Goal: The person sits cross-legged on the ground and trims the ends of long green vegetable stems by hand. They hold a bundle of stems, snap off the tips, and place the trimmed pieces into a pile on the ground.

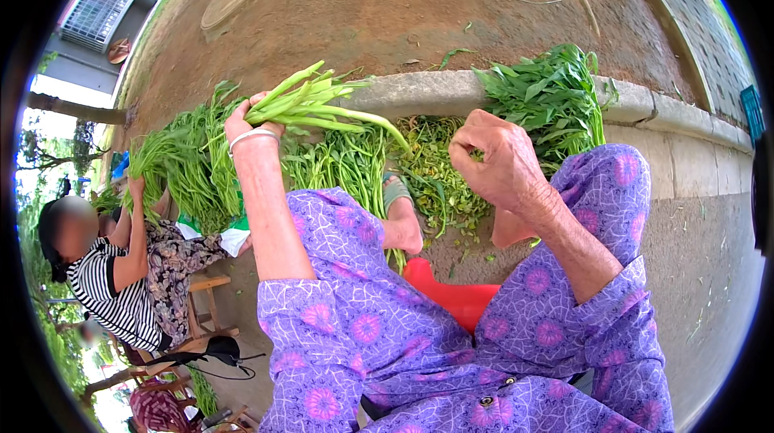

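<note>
My left hand (pixel 240 123) grips a bunch of leafy green stems (pixel 320 103), probably water spinach, whose pale stem ends point right. Curled in a loose fist, my right hand (pixel 499 158) hovers above the loose leaves with nothing visible in it. Below and between my hands, plucked yellow-green leaves (pixel 444 167) lie scattered on the ground. A heap of long stems (pixel 344 161) lies beside my sandalled foot (pixel 399 197). To the right, a bundle of leafy greens (pixel 544 94) rests against the stone kerb (pixel 423 93).
At left a seated person (pixel 121 276) in a striped top reaches into a large pile of greens (pixel 193 155). A wooden stool (pixel 208 306) is under that person. Something red (pixel 453 297) lies between my legs. Bare soil (pixel 387 16) extends beyond the kerb.
</note>
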Motion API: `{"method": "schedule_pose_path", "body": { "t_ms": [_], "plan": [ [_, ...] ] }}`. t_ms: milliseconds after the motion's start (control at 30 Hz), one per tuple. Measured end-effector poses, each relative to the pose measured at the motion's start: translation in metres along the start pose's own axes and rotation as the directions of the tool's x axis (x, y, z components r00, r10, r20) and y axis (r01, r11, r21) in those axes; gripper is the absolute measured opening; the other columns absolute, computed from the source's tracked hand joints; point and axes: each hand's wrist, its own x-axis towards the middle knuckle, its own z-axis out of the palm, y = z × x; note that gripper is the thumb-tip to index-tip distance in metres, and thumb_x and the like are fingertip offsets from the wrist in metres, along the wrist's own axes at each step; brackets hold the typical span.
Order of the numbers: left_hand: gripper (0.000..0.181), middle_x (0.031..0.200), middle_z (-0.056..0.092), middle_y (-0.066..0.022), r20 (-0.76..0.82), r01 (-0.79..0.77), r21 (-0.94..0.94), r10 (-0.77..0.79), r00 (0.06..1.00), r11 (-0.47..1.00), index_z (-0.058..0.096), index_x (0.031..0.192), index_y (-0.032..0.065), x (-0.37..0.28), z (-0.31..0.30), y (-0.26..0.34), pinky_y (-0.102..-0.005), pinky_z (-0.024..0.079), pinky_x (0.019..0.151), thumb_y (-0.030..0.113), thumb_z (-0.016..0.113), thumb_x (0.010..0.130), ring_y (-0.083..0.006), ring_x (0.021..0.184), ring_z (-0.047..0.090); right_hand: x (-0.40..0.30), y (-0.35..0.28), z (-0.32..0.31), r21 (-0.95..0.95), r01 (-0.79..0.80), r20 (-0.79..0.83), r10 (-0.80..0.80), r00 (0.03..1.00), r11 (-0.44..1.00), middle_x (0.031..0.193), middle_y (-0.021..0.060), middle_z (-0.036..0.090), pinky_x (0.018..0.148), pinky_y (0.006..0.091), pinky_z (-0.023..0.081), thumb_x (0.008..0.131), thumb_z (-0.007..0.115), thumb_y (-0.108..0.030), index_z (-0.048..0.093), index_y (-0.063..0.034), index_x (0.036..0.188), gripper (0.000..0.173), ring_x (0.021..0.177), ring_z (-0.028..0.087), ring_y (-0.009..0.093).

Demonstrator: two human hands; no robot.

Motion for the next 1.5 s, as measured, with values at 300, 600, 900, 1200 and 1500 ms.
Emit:
{"method": "schedule_pose_path", "body": {
  "t_ms": [300,600,900,1200,1500],
  "plan": [
    [0.018,0.104,0.058,-0.0212,-0.043,0.119,-0.250,-0.133,0.990,0.961,0.056,0.098,-0.0043,0.006,0.003,-0.001,-0.0531,0.045,0.088,0.002,0.047,0.084,-0.0385,0.096,0.056,-0.006,0.015,0.029,-0.068,-0.080,0.072,0.085,0.994,0.994,0.086,0.0159,0.064,0.073,0.0368,0.050,0.077,0.049,-0.004,0.063,-0.0008,0.093,0.022,0.083,0.063,0.030],
    [0.010,0.067,0.047,-0.0091,0.047,0.108,-0.182,-0.101,0.994,0.977,0.041,0.076,0.0006,-0.027,0.020,-0.006,-0.0380,0.046,0.067,0.007,0.039,0.084,-0.0224,0.064,0.049,0.001,0.012,0.024,0.584,-0.436,0.477,0.146,0.867,0.685,0.084,0.0062,0.065,0.073,0.0306,0.050,0.084,0.046,-0.007,0.060,0.0020,0.106,0.028,0.084,0.063,0.015],
    [0.009,0.066,0.046,-0.0100,0.127,0.197,-0.372,-0.161,0.979,0.907,0.038,0.077,0.0023,-0.012,0.009,-0.001,-0.0436,0.046,0.068,0.008,0.043,0.082,-0.0245,0.063,0.048,0.003,-0.002,0.015,0.590,-0.517,0.483,0.242,0.842,0.620,0.069,0.0022,0.060,0.058,0.0258,0.049,0.084,0.058,-0.017,0.064,0.0022,0.090,0.021,0.062,0.057,0.009],
    [0.011,0.067,0.047,-0.0121,0.102,0.115,-0.324,-0.086,0.991,0.939,0.040,0.077,0.0019,-0.014,0.010,-0.003,-0.0472,0.047,0.071,0.010,0.042,0.084,-0.0265,0.063,0.049,0.000,-0.006,0.016,0.131,-0.259,0.231,0.224,0.947,0.957,0.068,0.0127,0.058,0.053,0.0367,0.045,0.083,0.054,-0.010,0.061,0.0028,0.087,0.015,0.057,0.058,0.020],
    [0.012,0.067,0.046,-0.0117,0.028,0.083,-0.335,-0.078,0.997,0.939,0.040,0.076,0.0021,-0.015,0.013,-0.004,-0.0475,0.046,0.073,0.011,0.042,0.083,-0.0258,0.063,0.048,-0.005,-0.007,0.021,-0.031,0.062,-0.090,-0.065,0.994,0.998,0.066,0.0144,0.053,0.052,0.0402,0.044,0.075,0.055,-0.003,0.055,0.0010,0.074,0.004,0.058,0.054,0.033]
  ]
}}
